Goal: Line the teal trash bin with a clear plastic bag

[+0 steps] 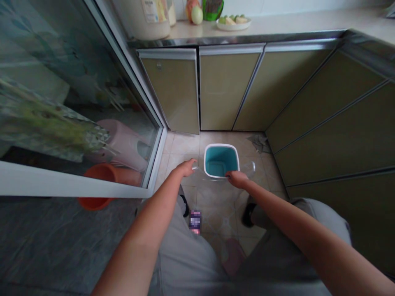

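A teal bin [220, 157] with a white rim stands upright on the tiled floor in front of me, and its inside shows no contents. Thin clear plastic [249, 166], which looks like a bag, spreads along the near side of the bin and out past both sides. To the left of the bin, my left hand [186, 167] is closed on an edge of this plastic. My right hand [237, 179] is closed at the bin's near right rim, with the plastic around its fingers. Whether it also grips the rim, I cannot tell.
Cabinet doors [230, 88] stand beyond the bin, one slightly ajar. A grey cloth [259, 144] lies in the corner. Between my feet is a small blurred purple packet [195, 222]. A glass sliding door [123, 82] is on the left, near an orange bucket [98, 174].
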Motion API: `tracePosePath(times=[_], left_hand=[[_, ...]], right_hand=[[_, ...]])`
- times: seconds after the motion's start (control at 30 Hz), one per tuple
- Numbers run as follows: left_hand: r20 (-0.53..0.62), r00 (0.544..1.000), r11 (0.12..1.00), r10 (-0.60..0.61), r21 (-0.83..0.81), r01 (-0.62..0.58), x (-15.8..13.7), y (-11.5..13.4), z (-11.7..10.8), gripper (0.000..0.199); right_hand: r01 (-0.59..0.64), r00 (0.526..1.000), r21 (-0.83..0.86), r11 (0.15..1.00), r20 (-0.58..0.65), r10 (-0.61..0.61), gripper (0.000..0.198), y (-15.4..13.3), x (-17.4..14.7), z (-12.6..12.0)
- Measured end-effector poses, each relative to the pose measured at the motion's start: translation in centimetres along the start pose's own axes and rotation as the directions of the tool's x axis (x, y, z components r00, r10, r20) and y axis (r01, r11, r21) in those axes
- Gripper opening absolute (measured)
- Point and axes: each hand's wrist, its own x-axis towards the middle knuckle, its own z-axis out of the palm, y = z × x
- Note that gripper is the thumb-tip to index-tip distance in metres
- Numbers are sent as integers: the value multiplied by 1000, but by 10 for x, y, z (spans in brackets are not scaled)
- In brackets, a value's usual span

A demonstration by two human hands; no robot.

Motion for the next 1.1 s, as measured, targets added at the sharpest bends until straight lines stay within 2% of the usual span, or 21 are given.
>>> tracePosePath(times=[0.07,0.2,0.3,0.4,0.5,0.6,0.83,1.1], left_hand=[[-18,996,996,83,29,-83,-14,9,-5,60],[-41,980,980,197,15,-197,-42,25,-8,37],[4,977,977,214,27,-214,-55,29,-6,25],[85,969,968,234,76,-240,-57,28,-4,21],[186,964,963,191,155,-221,-52,28,-2,24],[232,964,960,129,213,-180,-47,29,-1,26],[250,967,957,43,268,-112,-37,33,0,30],[226,974,949,36,297,-104,-27,23,2,31]], right_hand=[[2,1000,-11,1000,0,-2,38,-1,-3,-3],[4,1000,-46,999,-2,-4,36,-4,-9,-15],[16,1000,-55,998,-19,-17,34,-6,-14,-25],[18,999,-54,998,-42,-20,33,-6,-17,-34],[19,997,-33,999,-75,-21,31,-3,-19,-43],[20,996,-5,1000,-92,-20,29,1,-20,-55],[40,992,-32,999,-117,-44,28,-3,-27,-103],[59,969,-94,994,-234,-79,30,-3,-16,-163]])
